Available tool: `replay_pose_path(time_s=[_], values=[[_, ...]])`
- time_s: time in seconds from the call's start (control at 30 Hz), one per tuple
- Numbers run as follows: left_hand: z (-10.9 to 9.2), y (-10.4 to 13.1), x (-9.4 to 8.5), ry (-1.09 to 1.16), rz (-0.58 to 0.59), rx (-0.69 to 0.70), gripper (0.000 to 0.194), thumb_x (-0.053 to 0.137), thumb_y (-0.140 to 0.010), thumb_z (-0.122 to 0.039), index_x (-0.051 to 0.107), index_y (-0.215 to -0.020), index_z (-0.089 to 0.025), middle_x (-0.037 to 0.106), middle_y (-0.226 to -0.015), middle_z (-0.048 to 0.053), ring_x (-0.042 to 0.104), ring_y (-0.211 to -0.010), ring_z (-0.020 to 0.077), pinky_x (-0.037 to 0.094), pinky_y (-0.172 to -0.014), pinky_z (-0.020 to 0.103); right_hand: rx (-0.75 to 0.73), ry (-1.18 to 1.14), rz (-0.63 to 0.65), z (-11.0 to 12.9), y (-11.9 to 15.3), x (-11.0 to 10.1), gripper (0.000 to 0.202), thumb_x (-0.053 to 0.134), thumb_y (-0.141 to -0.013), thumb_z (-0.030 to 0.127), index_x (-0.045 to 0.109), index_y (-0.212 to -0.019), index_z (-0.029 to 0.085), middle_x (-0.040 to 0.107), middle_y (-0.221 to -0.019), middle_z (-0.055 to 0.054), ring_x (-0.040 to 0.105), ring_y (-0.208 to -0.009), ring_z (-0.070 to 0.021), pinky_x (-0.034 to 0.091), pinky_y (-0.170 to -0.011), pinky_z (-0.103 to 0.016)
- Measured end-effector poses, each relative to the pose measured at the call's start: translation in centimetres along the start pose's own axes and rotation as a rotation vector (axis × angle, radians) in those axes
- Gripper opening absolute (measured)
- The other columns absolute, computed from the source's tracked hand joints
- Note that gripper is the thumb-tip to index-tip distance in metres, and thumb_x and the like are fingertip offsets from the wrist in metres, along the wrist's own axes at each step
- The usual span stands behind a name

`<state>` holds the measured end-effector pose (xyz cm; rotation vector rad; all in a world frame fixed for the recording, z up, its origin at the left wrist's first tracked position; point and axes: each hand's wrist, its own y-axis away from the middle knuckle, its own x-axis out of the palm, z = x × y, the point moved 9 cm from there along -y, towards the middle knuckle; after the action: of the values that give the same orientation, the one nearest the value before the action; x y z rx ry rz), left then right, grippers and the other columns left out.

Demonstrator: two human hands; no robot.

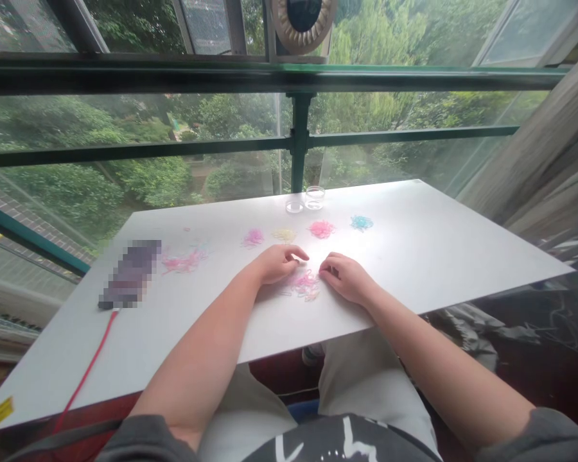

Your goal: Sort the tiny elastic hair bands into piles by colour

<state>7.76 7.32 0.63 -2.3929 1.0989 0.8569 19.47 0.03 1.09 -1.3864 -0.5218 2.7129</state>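
A loose mixed pile of what look like small rubber bands (304, 283), mostly pink, lies on the white table between my hands. My left hand (280, 263) rests at its upper left, index finger stretched out and the fingers apart, with nothing visible in them. At the pile's right edge, the fingertips of my right hand (344, 276) are pinched together; whatever is between them is too small to name. Beyond my hands sit sorted heaps: a purple-pink heap (253, 237), a pale yellow heap (284, 235), a pink-red heap (322, 229) and a blue heap (361, 222).
Another mixed pink pile (185, 260) spreads to the left. Beside it lies a pixelated dark object (131, 274) with a red cable (92, 366). A clear round container (315, 198) and a clear shallow piece (294, 206) stand at the table's (443, 256) back edge, by the window railing.
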Motion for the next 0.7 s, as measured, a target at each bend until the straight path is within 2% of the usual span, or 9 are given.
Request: replay_pose_path(time_s=[0.1,0.2,0.33,0.5,0.6,0.7], values=[[-0.2,-0.1,0.7,0.064,0.051,0.024,0.037,0.046,-0.074,-0.01,0.065,-0.104,-0.021,0.071,-0.097,0.002,0.063,-0.082,0.0135,0.048,-0.077,0.026,0.016,-0.018,-0.025,-0.3,0.0,-0.2,0.01,0.05,-0.08,0.016,0.059,-0.077,0.019,0.056,-0.079,-0.002,0.05,-0.064,-0.0129,0.041,-0.063,-0.027],[-0.4,-0.1,1.4,0.155,0.109,0.036,0.04,0.043,-0.074,-0.007,0.062,-0.107,-0.019,0.071,-0.098,0.003,0.063,-0.087,0.0135,0.048,-0.08,0.027,0.072,-0.051,-0.01,-1.1,-0.4,-0.2,0.01,0.048,-0.081,0.019,0.058,-0.078,0.019,0.058,-0.075,-0.002,0.05,-0.062,-0.013,0.04,-0.061,-0.027],[-0.2,-0.2,0.0,0.134,-0.041,0.034,0.03,0.045,-0.08,-0.016,0.063,-0.104,-0.017,0.069,-0.098,0.005,0.061,-0.078,0.0126,0.048,-0.077,0.028,0.098,-0.168,0.07,-1.1,-1.8,0.1,0.011,0.049,-0.08,0.023,0.058,-0.077,0.018,0.058,-0.067,0.0,0.048,-0.057,-0.0118,0.037,-0.056,-0.025],[0.2,0.0,-1.8,0.057,-0.208,0.016,0.029,0.059,-0.077,-0.035,0.067,-0.097,-0.016,0.069,-0.09,0.006,0.059,-0.072,0.0133,0.046,-0.067,0.025,0.028,-0.342,0.08,0.7,-5.0,0.3,0.007,0.055,-0.076,0.023,0.056,-0.075,0.017,0.052,-0.06,0.003,0.045,-0.055,-0.0099,0.035,-0.052,-0.023],[0.3,0.2,-2.7,0.063,-0.273,0.017,0.027,0.058,-0.079,-0.037,0.069,-0.089,-0.014,0.069,-0.079,0.005,0.057,-0.066,0.012,0.044,-0.063,0.023,-0.02,-0.436,0.115,1.6,-6.8,1.0,0.009,0.058,-0.075,0.024,0.053,-0.076,0.017,0.052,-0.062,0.003,0.046,-0.055,-0.0098,0.035,-0.053,-0.023],[0.5,0.5,-3.3,0.053,-0.318,-0.008,0.026,0.056,-0.08,-0.036,0.069,-0.082,-0.014,0.067,-0.073,0.004,0.053,-0.061,0.0103,0.042,-0.059,0.022,-0.046,-0.571,0.171,1.4,-7.8,2.0,0.014,0.06,-0.075,0.028,0.051,-0.077,0.017,0.054,-0.064,0.001,0.048,-0.057,-0.0106,0.037,-0.053,-0.024]])
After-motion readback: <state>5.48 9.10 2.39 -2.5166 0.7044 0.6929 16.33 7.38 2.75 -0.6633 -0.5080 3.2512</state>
